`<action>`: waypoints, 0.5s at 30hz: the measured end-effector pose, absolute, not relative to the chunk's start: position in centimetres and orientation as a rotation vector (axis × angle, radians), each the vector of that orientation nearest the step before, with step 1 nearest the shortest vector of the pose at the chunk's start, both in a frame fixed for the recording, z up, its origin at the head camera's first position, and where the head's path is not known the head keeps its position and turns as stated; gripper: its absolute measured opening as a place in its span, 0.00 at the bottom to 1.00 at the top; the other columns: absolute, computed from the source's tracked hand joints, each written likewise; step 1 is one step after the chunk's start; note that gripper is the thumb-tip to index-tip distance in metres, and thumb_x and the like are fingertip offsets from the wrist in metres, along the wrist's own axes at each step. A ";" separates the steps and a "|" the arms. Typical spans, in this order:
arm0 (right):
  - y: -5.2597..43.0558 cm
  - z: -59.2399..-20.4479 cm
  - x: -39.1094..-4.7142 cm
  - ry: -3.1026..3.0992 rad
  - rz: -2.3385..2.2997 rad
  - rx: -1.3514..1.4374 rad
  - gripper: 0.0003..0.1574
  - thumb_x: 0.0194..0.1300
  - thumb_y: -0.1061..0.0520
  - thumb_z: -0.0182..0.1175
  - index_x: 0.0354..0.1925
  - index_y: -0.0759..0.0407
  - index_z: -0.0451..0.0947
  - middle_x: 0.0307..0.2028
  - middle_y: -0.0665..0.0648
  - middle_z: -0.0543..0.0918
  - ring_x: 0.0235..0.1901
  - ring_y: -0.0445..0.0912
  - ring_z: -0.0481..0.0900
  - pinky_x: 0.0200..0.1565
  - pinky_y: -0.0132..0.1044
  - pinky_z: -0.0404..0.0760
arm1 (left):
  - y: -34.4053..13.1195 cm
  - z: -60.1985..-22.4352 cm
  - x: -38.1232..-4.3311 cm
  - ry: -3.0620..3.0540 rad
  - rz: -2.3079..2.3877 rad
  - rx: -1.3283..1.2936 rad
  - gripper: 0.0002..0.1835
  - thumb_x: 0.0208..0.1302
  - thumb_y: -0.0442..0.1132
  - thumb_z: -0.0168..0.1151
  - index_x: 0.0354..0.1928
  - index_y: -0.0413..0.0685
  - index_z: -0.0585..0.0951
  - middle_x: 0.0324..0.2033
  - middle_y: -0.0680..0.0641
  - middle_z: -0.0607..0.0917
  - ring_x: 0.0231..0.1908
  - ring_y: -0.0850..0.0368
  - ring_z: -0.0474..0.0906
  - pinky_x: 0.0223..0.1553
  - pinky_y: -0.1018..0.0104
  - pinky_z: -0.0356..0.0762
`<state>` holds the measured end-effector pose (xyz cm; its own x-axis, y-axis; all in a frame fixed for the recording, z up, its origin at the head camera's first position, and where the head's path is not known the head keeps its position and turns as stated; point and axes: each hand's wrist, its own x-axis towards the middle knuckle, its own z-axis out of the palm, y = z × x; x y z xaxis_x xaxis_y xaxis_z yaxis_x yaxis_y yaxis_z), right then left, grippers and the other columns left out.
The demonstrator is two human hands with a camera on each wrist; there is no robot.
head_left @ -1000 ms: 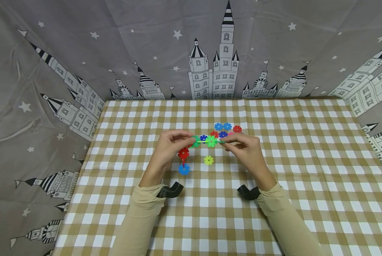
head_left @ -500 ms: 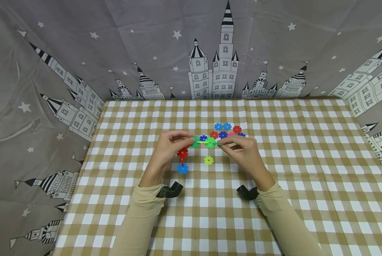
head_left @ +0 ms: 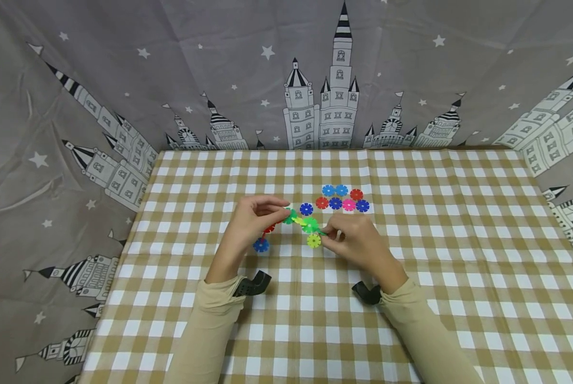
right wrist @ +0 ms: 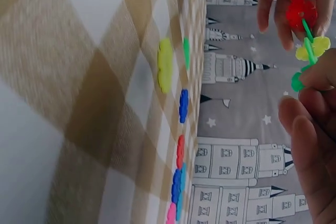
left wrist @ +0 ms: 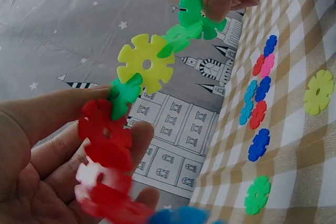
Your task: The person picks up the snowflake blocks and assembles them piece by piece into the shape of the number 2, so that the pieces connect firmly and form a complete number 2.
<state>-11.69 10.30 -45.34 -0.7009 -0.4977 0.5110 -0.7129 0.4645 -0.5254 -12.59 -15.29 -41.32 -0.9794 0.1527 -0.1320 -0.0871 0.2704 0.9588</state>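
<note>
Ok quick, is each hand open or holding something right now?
Left hand: holding the chain of flowers.
Right hand: pinching the green flower at the chain's end.

The checked tablecloth (head_left: 315, 330) is viewed forward and down from above; from close over it, facing across, the disc chain (left wrist: 126, 95) is shared by both wrist views.

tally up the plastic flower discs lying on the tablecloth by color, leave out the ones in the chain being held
Dark blue discs: 3
Light blue discs: 2
Red discs: 2
Pink disc: 1
Yellow disc: 1
Green disc: 1
Total: 10
</note>
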 end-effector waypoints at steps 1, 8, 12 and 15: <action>10.2 -45.4 -11.7 -2.422 1.086 1.039 0.09 0.54 0.66 0.73 0.25 0.57 0.82 0.22 0.49 0.84 0.22 0.38 0.79 0.27 0.28 0.83 | -15.3 -41.2 -12.5 2.352 1.777 0.066 0.14 0.66 0.42 0.73 0.49 0.41 0.89 0.42 0.43 0.92 0.40 0.56 0.89 0.34 0.69 0.83; 9.7 -45.9 -11.7 -2.323 1.214 1.014 0.09 0.54 0.69 0.73 0.26 0.60 0.82 0.23 0.53 0.87 0.23 0.40 0.83 0.28 0.28 0.86 | -15.2 -40.5 -12.2 2.461 1.795 0.110 0.15 0.68 0.45 0.71 0.51 0.45 0.88 0.51 0.44 0.90 0.58 0.51 0.85 0.62 0.52 0.82; 9.8 -46.0 -11.6 -2.261 1.299 0.928 0.10 0.53 0.72 0.73 0.28 0.62 0.83 0.25 0.55 0.88 0.24 0.42 0.85 0.27 0.29 0.87 | -14.9 -39.6 -11.5 2.656 1.986 0.126 0.11 0.67 0.41 0.71 0.46 0.43 0.88 0.46 0.43 0.90 0.53 0.55 0.84 0.63 0.55 0.80; 9.7 -46.1 -11.7 -2.219 1.341 0.846 0.10 0.52 0.74 0.72 0.30 0.62 0.84 0.27 0.57 0.89 0.25 0.45 0.86 0.27 0.31 0.88 | -14.2 -38.7 -10.4 2.737 2.211 0.226 0.05 0.67 0.34 0.70 0.36 0.37 0.87 0.36 0.41 0.88 0.40 0.54 0.83 0.50 0.63 0.83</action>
<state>-11.66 9.71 -46.08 -0.7310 -0.2856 0.6197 -0.6814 0.3527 -0.6413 -10.44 -14.19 -38.69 -0.9193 -0.1391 0.3682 0.3308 0.2341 0.9142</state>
